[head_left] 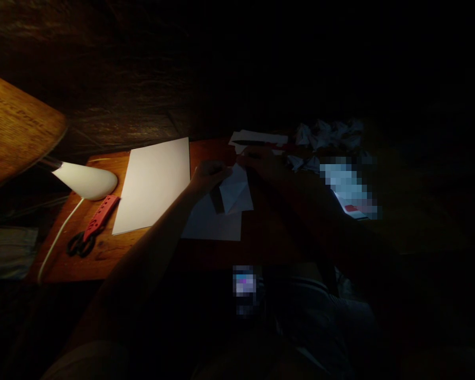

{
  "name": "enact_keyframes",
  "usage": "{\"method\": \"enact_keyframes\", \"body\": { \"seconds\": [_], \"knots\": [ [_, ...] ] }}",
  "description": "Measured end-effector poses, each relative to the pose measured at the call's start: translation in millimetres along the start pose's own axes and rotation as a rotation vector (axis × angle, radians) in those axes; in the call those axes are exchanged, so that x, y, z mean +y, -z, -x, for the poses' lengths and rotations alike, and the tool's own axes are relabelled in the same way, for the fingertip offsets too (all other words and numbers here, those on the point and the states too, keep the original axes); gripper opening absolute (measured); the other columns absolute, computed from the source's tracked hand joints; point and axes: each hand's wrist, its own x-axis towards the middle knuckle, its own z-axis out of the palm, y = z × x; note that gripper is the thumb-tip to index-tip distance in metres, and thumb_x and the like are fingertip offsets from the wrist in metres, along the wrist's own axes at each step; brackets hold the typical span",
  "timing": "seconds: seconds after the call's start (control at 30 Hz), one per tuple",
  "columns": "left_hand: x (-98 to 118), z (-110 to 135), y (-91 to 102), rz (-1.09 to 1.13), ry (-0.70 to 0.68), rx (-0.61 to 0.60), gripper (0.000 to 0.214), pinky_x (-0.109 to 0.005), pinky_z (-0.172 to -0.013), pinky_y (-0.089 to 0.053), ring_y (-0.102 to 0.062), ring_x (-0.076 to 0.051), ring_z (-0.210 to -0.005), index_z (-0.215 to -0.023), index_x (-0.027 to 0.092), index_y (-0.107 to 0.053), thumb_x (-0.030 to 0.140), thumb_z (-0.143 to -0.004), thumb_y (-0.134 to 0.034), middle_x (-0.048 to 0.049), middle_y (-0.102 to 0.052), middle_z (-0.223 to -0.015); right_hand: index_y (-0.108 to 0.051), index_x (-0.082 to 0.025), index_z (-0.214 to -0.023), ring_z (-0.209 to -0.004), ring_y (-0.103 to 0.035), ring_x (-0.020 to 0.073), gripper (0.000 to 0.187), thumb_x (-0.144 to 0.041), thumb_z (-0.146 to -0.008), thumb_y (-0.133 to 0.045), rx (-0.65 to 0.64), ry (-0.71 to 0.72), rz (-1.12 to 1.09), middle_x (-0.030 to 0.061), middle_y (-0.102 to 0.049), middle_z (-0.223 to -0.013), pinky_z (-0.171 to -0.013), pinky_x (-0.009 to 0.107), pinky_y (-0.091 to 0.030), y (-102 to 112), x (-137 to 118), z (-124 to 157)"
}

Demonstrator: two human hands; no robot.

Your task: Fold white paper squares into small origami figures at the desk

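A partly folded piece of white paper (235, 191), creased to a point at its lower edge, is held up at its top between both hands. My left hand (210, 175) pinches its upper left side with closed fingers. Dim light covers my right hand (261, 161), whose fingers close on the paper's top right corner. Beneath the folded paper lies a flat white sheet (211, 224) on the wooden table (121, 264). A larger stack of white paper (154, 184) rests to the left of my left hand, brightly lit.
At left stand a lamp (89, 180) with a wooden shade (19, 126) and a white cord (59, 237). Scissors (97, 224) in a red sheath lie beside it. Several folded paper shapes (328, 134), paper strips (261, 138) and a lit phone (350, 190) are to the right.
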Motion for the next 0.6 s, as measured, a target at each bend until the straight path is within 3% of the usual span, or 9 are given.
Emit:
{"method": "enact_keyframes", "body": {
  "seconds": [0.13,0.33,0.5,0.6],
  "knots": [
    [-3.7,-0.6,0.8,0.038,-0.006,0.014,0.033,-0.026,-0.057,-0.037,-0.05,-0.011,-0.058,-0.061,0.018,-0.063,0.041,-0.076,-0.081,0.0011,-0.057,-0.062,-0.051,-0.023,-0.062,-0.067,-0.042,0.0136,0.042,-0.052,-0.078,-0.077,0.091,-0.003,-0.1,-0.0033,-0.045,-0.066,-0.063,0.029,-0.035,2.2,3.7,-2.4],
    [-2.9,-0.9,1.4,0.024,-0.017,0.031,0.029,-0.026,-0.057,-0.037,-0.051,-0.012,-0.06,-0.066,0.018,-0.065,0.039,-0.08,-0.08,0.0008,-0.059,-0.063,-0.048,-0.024,-0.064,-0.066,-0.042,0.0133,0.048,-0.056,-0.072,-0.083,0.101,-0.046,-0.172,-0.0037,-0.044,-0.068,-0.063,0.029,-0.038,0.7,3.6,-3.9],
    [-8.6,-5.4,2.7,0.05,-0.048,0.138,0.036,-0.027,-0.057,-0.039,-0.054,-0.014,-0.064,-0.071,0.021,-0.064,0.05,-0.081,-0.082,0.0014,-0.059,-0.065,-0.058,-0.023,-0.075,-0.074,-0.053,0.0155,0.054,-0.072,-0.074,-0.081,0.02,-0.034,-0.178,-0.0015,-0.055,-0.075,-0.069,0.03,-0.047,-0.6,1.0,-2.6],
    [-13.2,-7.8,5.0,0.075,-0.059,0.225,0.044,-0.026,-0.057,-0.04,-0.055,-0.014,-0.064,-0.072,0.021,-0.063,0.059,-0.081,-0.083,0.0011,-0.058,-0.066,-0.061,-0.023,-0.079,-0.081,-0.06,0.0174,0.047,-0.065,-0.075,-0.082,-0.002,-0.059,-0.211,0.0,-0.063,-0.079,-0.075,0.03,-0.051,-1.4,-1.8,-0.6]
  ]
}}
